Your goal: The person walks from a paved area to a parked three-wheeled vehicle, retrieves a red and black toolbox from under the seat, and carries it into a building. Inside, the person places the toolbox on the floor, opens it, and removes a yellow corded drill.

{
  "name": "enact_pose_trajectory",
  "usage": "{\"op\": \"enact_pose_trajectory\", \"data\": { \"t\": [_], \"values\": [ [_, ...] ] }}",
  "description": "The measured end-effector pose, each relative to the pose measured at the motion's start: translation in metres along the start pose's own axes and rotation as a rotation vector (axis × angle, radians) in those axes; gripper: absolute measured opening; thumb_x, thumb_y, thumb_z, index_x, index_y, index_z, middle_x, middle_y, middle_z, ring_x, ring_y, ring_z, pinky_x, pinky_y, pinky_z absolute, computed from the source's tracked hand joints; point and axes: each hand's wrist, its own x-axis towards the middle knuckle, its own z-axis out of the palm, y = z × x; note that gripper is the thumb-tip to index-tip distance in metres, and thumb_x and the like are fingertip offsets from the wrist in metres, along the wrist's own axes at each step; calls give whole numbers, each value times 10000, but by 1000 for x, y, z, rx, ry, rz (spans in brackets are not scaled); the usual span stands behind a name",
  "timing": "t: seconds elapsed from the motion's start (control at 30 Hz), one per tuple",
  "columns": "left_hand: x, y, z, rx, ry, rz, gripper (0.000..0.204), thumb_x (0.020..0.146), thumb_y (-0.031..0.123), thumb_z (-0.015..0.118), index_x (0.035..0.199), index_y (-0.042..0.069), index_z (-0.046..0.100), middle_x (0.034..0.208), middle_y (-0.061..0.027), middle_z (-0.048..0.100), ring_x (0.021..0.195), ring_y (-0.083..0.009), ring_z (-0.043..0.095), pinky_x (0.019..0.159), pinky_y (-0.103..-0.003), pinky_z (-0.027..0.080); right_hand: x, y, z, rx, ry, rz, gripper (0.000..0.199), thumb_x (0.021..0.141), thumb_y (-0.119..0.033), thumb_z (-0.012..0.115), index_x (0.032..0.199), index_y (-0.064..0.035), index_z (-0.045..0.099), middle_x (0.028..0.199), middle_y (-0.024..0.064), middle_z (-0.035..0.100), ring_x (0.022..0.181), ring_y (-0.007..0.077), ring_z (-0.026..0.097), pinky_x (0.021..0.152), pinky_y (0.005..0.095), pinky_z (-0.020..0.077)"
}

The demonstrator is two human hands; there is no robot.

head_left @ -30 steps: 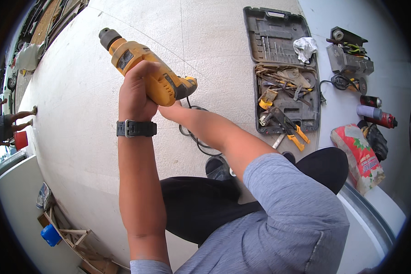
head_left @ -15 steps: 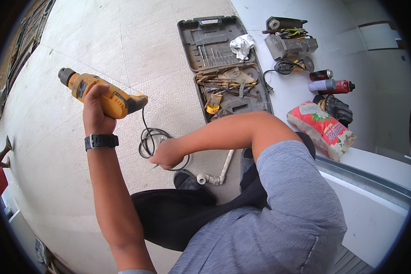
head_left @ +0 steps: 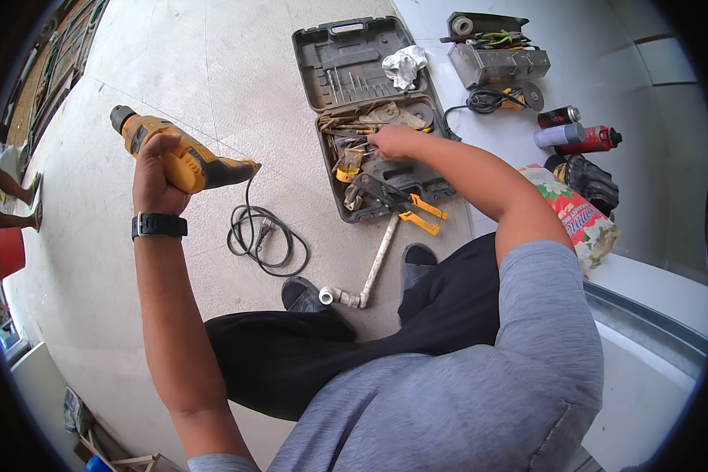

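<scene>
Raised at the left, my left hand (head_left: 157, 171) is wrapped round a yellow-and-black corded power drill (head_left: 182, 157), its dark chuck pointing to the upper left. The drill's black cord (head_left: 269, 242) hangs down and lies coiled on the floor with its plug. My right hand (head_left: 396, 143) reaches into the lower half of an open black tool case (head_left: 307, 88), over a jumble of bits and small tools. Its fingers are pinched together, and whatever they hold is hidden. Orange-handled pliers (head_left: 411, 208) rest at the case's near edge, close below that hand.
A white elbowed pipe (head_left: 377, 266) lies between my feet. To the right stand a metal toolbox (head_left: 502, 64), an angle grinder (head_left: 519, 97), spray cans (head_left: 558, 135), dark gloves (head_left: 588, 182) and a red floral bag (head_left: 578, 216). Another person's legs (head_left: 14, 197) show at far left.
My right hand has left the coiled cord and moved up and right into the tool case. The cord now rests on the floor. My left hand still holds the drill. The pliers have come into sight.
</scene>
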Motion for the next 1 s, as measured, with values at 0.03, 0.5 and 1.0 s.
{"op": "enact_pose_trajectory", "data": {
  "t": [0.03, 0.5, 1.0],
  "values": [
    [-3, 2, 3, -2, 20, -4, 674, 778, 88, 705, 1364, 4, 383, 1195, -144, 529, 1136, -323, 564, 987, -568, 494, 0, 0, 3, 44, 29, -51, 309, 937, -287, 591, 1156, -84, 672, 1067, 174, 720, 992, 393, 680, 843, 504, 540],
    [-34, 15, 7, 35, 37, 26, 723, 793, 131, 724, 1392, -6, 344, 1198, -173, 528, 1156, -349, 562, 979, -568, 513, -23, 112, 26, -238, 164, 351, 495, 795, -226, 721, 1274, -143, 627, 1374, 97, 514, 1317, 332, 448, 964, 493, 492],
    [-33, 14, 8, 58, 53, 24, 676, 791, 125, 706, 1367, -12, 378, 1174, -167, 542, 1100, -329, 587, 964, -534, 521, 24, 110, 36, 510, 277, 497, 431, 715, -431, 835, 1009, -122, 775, 1115, 148, 728, 1087, 333, 673, 933, 412, 536]
  ]
}}
